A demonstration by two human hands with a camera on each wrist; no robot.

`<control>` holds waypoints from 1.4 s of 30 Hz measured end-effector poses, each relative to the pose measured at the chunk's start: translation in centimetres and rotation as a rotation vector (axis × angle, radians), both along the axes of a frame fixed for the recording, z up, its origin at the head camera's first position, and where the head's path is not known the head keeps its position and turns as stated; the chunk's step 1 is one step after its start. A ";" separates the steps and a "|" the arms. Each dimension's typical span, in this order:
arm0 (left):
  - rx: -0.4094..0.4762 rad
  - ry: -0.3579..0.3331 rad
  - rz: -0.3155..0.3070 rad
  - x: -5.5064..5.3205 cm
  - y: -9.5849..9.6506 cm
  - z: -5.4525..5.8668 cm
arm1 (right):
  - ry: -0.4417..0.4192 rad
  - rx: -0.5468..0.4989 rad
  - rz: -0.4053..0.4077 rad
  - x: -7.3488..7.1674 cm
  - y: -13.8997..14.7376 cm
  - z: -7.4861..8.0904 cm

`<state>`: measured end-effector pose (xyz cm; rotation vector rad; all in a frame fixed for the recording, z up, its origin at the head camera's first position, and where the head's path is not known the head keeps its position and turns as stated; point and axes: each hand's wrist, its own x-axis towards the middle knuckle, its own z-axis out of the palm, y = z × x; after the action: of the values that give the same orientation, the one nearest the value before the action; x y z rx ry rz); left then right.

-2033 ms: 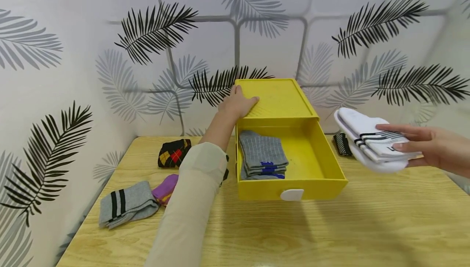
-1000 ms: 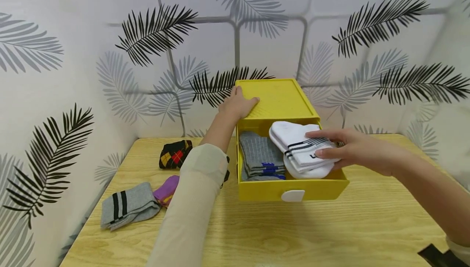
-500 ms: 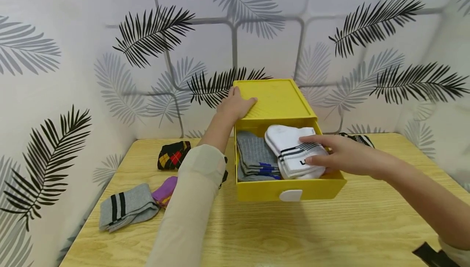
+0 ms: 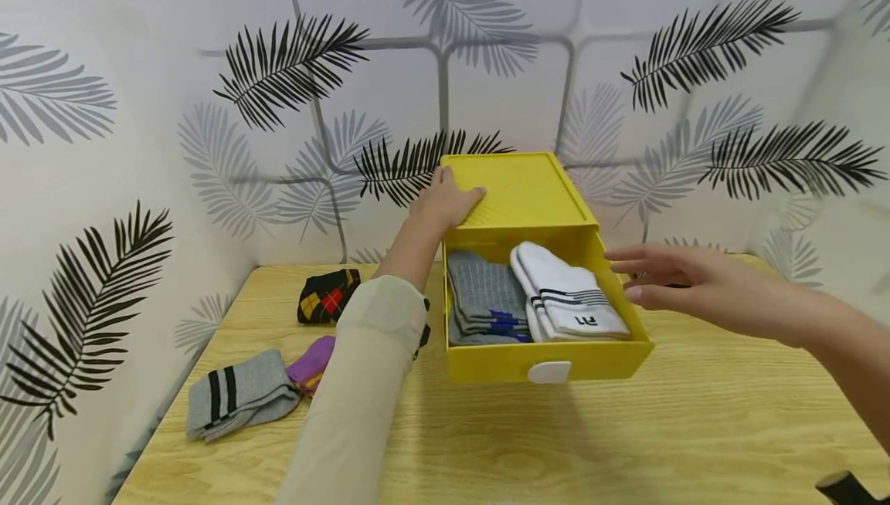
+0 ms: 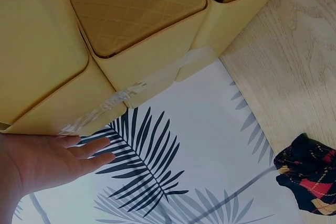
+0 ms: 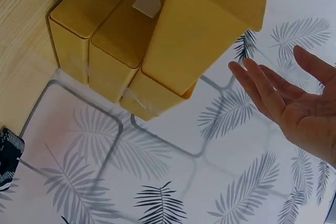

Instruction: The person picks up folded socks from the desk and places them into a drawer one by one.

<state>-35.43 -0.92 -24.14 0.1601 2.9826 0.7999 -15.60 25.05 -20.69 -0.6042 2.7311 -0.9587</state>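
My left hand rests on the left edge of the yellow storage box's top, thumb lying over it. In the left wrist view, its straight fingers lie along the box's side. Below the top, a yellow drawer with a white tab is pulled out. Folded grey socks with blue marks fill its left part. White socks with black stripes lie slanted at its right. Just right of the drawer wall hovers my right hand, fingers extended and holding nothing, as the right wrist view also shows.
On the table's left lie black-and-red argyle socks, purple socks and grey socks with black stripes. Black-and-white socks lie right of the stacked drawers. A leaf-patterned wall stands close behind.
My right hand brought the white socks from the right into the drawer, let them go, and drew back rightward. The left hand has stayed on the box.
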 end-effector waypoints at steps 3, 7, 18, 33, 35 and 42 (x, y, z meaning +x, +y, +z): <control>0.005 -0.003 0.001 0.0 -0.1 0.0 | -0.005 -0.098 0.031 0.7 -0.2 0.0; 0.006 -0.001 -0.003 0.1 -0.1 0.0 | -0.223 -0.403 0.238 1.6 -1.1 -1.3; 0.011 0.003 -0.011 0.2 0.2 0.3 | -1.075 -0.917 0.406 2.5 -5.5 -9.3; -0.101 0.080 -0.022 0.2 -0.2 0.4 | -1.173 -1.095 0.174 1.3 -6.3 -11.0; -0.092 0.072 -0.056 0.6 -0.6 0.6 | -1.178 -1.100 0.165 1.3 -6.3 -10.8; -0.034 0.054 -0.182 2.1 -1.8 0.0 | -1.231 -1.128 0.177 1.1 -6.1 -10.7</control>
<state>-33.28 -2.74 -24.11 0.4511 2.9734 0.7358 -14.46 18.97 -31.39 -0.1894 0.9396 -1.8952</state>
